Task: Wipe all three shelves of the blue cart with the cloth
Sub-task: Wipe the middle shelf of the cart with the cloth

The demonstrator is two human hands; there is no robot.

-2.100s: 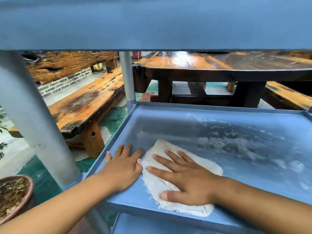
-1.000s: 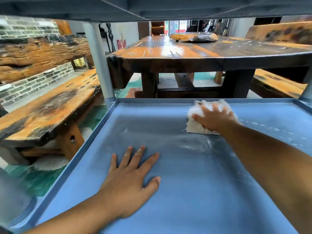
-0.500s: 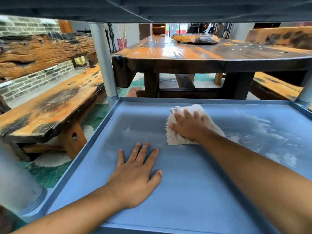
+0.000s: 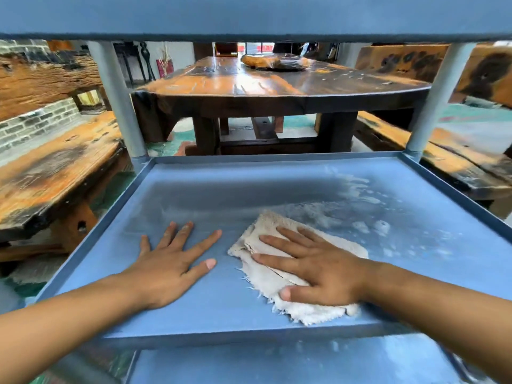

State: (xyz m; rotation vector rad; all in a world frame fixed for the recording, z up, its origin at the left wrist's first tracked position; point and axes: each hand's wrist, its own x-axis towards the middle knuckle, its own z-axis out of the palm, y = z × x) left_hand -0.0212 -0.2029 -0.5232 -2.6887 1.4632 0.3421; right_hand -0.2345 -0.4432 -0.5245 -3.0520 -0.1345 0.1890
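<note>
The blue cart's middle shelf fills the view, with white dusty smears on its right half. A frayed off-white cloth lies flat near the shelf's front edge. My right hand presses flat on the cloth, fingers spread and pointing left. My left hand rests palm down on the bare shelf, left of the cloth and apart from it. The top shelf spans the upper edge of the view. Part of the bottom shelf shows below.
Grey posts stand at the far left corner and far right corner. Beyond the cart are a dark wooden table, a bench on the left and a bench on the right.
My right hand has dragged the cloth from the far middle of the shelf back to the front edge. My left hand stayed flat on the shelf. The view dropped lower.
</note>
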